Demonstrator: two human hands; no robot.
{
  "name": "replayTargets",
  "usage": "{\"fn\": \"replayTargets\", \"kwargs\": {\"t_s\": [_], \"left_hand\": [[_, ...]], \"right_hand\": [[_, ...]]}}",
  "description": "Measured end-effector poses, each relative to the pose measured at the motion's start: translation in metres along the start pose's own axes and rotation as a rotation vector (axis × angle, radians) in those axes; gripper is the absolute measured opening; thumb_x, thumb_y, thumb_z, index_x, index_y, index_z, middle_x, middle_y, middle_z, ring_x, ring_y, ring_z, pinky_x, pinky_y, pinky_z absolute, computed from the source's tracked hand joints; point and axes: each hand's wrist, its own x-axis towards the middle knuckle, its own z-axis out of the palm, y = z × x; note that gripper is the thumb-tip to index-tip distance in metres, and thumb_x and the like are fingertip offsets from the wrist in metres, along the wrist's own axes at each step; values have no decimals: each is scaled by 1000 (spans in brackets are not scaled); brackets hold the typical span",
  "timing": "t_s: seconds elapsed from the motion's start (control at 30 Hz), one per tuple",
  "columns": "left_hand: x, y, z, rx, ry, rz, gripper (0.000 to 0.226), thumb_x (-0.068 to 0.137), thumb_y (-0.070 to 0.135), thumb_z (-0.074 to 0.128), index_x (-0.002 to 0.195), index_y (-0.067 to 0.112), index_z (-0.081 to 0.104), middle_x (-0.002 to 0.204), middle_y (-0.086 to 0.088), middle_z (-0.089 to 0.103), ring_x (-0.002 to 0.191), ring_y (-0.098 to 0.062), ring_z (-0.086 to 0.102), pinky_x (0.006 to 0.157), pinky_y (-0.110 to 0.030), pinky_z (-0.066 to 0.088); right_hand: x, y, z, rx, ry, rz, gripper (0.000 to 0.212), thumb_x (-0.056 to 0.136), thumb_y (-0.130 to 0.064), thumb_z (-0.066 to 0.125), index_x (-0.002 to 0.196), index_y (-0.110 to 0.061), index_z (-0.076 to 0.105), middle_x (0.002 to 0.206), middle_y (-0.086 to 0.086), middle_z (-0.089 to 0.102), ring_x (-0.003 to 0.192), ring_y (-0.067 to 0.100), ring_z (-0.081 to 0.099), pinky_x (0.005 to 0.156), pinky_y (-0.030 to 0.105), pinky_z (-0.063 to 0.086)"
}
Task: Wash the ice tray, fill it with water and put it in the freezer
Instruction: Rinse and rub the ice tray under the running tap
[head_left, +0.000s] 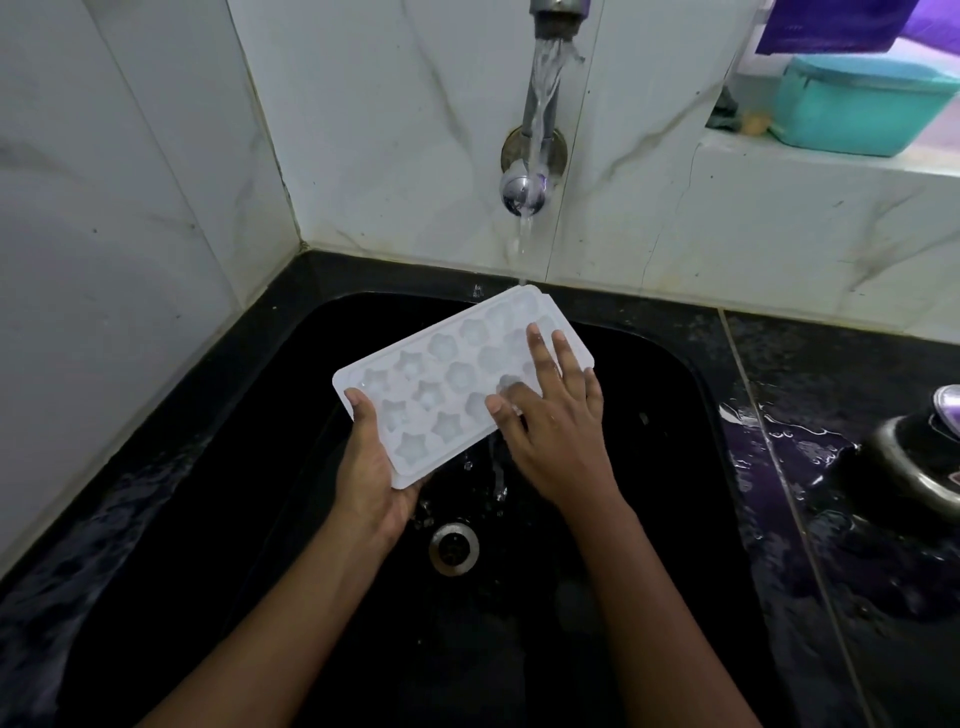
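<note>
A white ice tray (441, 384) with star and flower shaped moulds is held tilted over the black sink (649, 571). My left hand (371, 467) grips its near left corner, thumb on the rim and palm under it. My right hand (556, 421) lies flat on the tray's right part with straight fingers spread over the moulds. Water runs from the wall tap (543, 93) in a stream that lands on the tray's far corner. Drops fall from the tray's lower edge toward the drain (453, 548).
Wet black countertop (831, 493) surrounds the sink. A dark round vessel with a steel rim (914, 467) stands on the right counter. A teal box (857, 104) sits on a white ledge at the back right. White marble tiles cover the walls.
</note>
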Motion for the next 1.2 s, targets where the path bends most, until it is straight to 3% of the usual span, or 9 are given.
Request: {"fn": "replayTargets", "kwargs": {"t_s": [0.27, 0.37, 0.5, 0.57, 0.67, 0.8, 1.0, 1.1, 1.2], "left_hand": [[-2, -2, 2, -14, -15, -19, 65, 92, 65, 27, 128, 19, 57, 119, -7, 71, 108, -24, 68, 87, -40, 58], [-3, 1, 3, 6, 1, -6, 62, 93, 65, 28, 122, 20, 59, 114, -5, 73, 103, -22, 70, 81, -37, 60], [-7, 0, 7, 41, -19, -22, 62, 91, 65, 28, 120, 21, 59, 112, -3, 73, 100, -21, 71, 72, -33, 61], [-8, 0, 10, 54, -24, -49, 68, 83, 68, 33, 125, 20, 58, 115, -4, 72, 102, -22, 71, 75, -36, 61], [-10, -1, 17, 85, 1, -105, 75, 72, 67, 41, 124, 17, 60, 111, -7, 73, 99, -25, 72, 82, -44, 56], [-14, -4, 27, 117, -24, -156, 70, 80, 68, 37, 119, 15, 63, 110, -10, 73, 98, -28, 72, 83, -45, 55], [-7, -8, 41, 36, -18, -158, 67, 91, 66, 32, 120, 13, 62, 109, -12, 74, 97, -29, 72, 83, -47, 55], [-1, -8, 41, -18, -2, -136, 67, 90, 66, 32, 121, 14, 61, 110, -12, 73, 98, -30, 72, 82, -46, 55], [5, -7, 38, -21, -15, -138, 69, 90, 66, 31, 122, 14, 61, 113, -13, 72, 102, -31, 70, 87, -48, 54]], "right_hand": [[-1, -4, 0, -31, 13, 56, 65, 88, -61, 15, 108, -25, 65, 158, -1, 14, 146, 14, -1, 114, 47, 5], [2, 2, -2, 45, 7, -23, 61, 89, -60, 22, 100, -23, 69, 156, -2, 23, 145, 14, 7, 113, 48, 13], [6, 14, -17, 137, 164, 69, 63, 90, -57, 26, 75, -18, 72, 145, -1, 44, 140, 15, 26, 106, 41, 20], [7, 19, -24, 123, 207, 102, 58, 90, -55, 28, 79, -17, 71, 144, -1, 46, 139, 16, 28, 104, 35, 19], [10, 18, -30, 138, 207, 107, 37, 89, -46, 40, 89, -21, 68, 146, -3, 43, 140, 15, 26, 103, 31, 16], [15, 2, -35, 160, 205, 12, 32, 88, -39, 44, 100, -22, 68, 149, -2, 38, 141, 18, 25, 106, 42, 21], [15, -8, -36, 34, 238, 6, 28, 84, -35, 46, 92, -22, 69, 148, 3, 40, 140, 24, 28, 104, 55, 28], [17, -8, -35, 23, 157, 35, 32, 84, -35, 45, 101, -20, 67, 153, 4, 31, 144, 24, 19, 106, 56, 24], [30, -9, -33, -67, -6, 32, 35, 94, -41, 42, 118, -24, 60, 159, 1, 12, 146, 20, 1, 111, 53, 11]]}}
